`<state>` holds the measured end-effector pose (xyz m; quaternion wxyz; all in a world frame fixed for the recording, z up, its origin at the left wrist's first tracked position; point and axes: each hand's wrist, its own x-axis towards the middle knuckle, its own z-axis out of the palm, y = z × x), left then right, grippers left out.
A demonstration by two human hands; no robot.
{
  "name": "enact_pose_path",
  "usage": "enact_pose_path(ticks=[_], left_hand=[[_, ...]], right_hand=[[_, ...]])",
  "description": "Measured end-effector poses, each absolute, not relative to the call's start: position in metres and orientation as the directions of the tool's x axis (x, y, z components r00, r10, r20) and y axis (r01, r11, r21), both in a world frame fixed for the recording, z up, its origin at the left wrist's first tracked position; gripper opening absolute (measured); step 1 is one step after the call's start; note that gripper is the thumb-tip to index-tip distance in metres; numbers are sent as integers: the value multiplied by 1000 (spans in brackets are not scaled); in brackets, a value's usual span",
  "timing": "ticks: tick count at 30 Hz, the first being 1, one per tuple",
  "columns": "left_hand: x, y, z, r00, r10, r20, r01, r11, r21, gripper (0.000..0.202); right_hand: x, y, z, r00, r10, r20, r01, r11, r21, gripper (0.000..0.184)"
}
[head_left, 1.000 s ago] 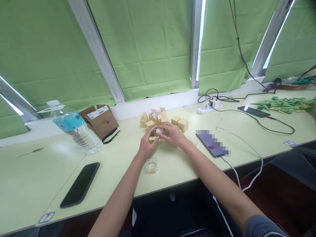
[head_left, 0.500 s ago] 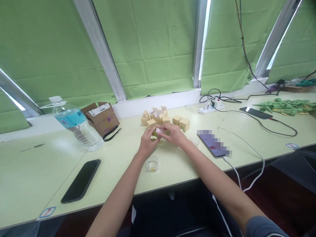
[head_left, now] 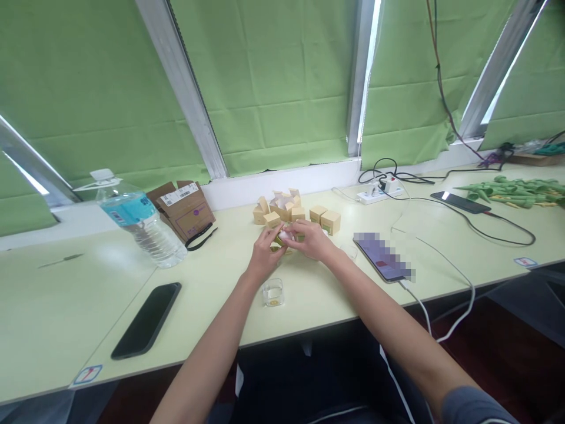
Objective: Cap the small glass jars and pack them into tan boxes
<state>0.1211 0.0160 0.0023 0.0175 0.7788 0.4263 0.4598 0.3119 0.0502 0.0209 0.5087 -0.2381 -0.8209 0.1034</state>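
Note:
My left hand (head_left: 263, 255) and my right hand (head_left: 309, 239) meet over the pale green desk (head_left: 309, 294), fingers pinched together around a small white and yellow-green object (head_left: 285, 235) that I cannot make out. Just behind them stands a cluster of small tan cardboard boxes (head_left: 291, 213), some with open flaps. A small clear glass jar (head_left: 272, 292) sits on the desk beside my left wrist.
A water bottle (head_left: 136, 221) and an open brown carton (head_left: 183, 209) stand at the left, with a black phone (head_left: 146, 319) in front. A phone on a white cable (head_left: 382, 257) lies at the right. A power strip (head_left: 379, 191), another phone (head_left: 460, 201) and green cones (head_left: 512, 189) lie farther right.
The view has shifted slightly. Both hands stay together on the small object, with only small finger movements.

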Motion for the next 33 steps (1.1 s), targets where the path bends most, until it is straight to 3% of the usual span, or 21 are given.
enact_pose_path(ticks=[7, 15, 19, 29, 33], left_hand=[[121, 17, 1, 197, 701, 685, 637, -623, 454, 57], [122, 20, 9, 126, 797, 591, 495, -567, 658, 40], [123, 20, 10, 70, 819, 569, 496, -523, 693, 41], [127, 22, 2, 184, 725, 663, 671, -586, 455, 41], [129, 21, 2, 183, 711, 679, 698, -580, 420, 40]], right_hand=[[312, 55, 16, -370, 502, 781, 285, 862, -419, 18], [313, 57, 15, -373, 493, 786, 322, 863, -389, 25], [312, 55, 16, -397, 471, 788, 339, 873, -351, 25], [307, 55, 13, -390, 449, 804, 296, 888, -353, 15], [307, 55, 15, -382, 440, 813, 270, 894, -357, 13]])
